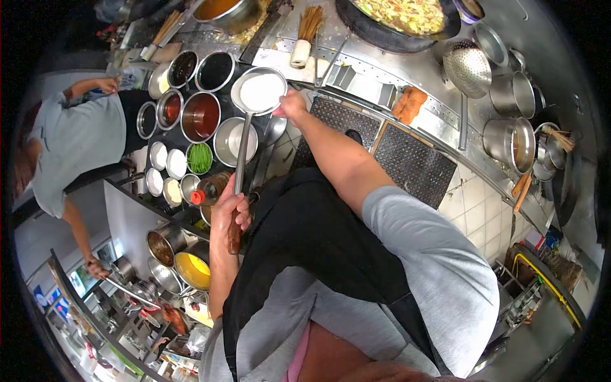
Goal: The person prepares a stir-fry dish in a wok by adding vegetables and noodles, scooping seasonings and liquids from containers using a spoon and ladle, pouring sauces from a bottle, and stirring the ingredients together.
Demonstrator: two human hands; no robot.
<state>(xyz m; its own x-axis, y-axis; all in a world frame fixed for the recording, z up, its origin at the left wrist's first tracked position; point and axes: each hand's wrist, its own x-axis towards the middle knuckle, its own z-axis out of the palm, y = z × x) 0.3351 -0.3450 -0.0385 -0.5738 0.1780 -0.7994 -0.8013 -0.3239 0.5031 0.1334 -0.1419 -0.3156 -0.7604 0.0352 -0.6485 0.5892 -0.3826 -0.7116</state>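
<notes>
My left hand (229, 216) is closed around the wooden end of a long-handled metal ladle (242, 156). The ladle's shaft runs up to a round steel bowl (238, 95) holding something white (259, 93). I cannot tell whether the ladle's head lies in the bowl or under it. At the bowl's right side, my right hand (293, 107) grips the rim, its fingers partly hidden. Just below the bowl stands a steel pot (219, 143) with white contents. Beside my left hand is a bottle with a red cap (198, 197).
Pots of dark sauce (215, 71), red sauce (200, 118) and chopped greens (200, 158) stand left. A wok of food (401, 19) sits at the back, with fried food (409, 105) on the counter. Another person (83, 140) works at far left, holding a long tool.
</notes>
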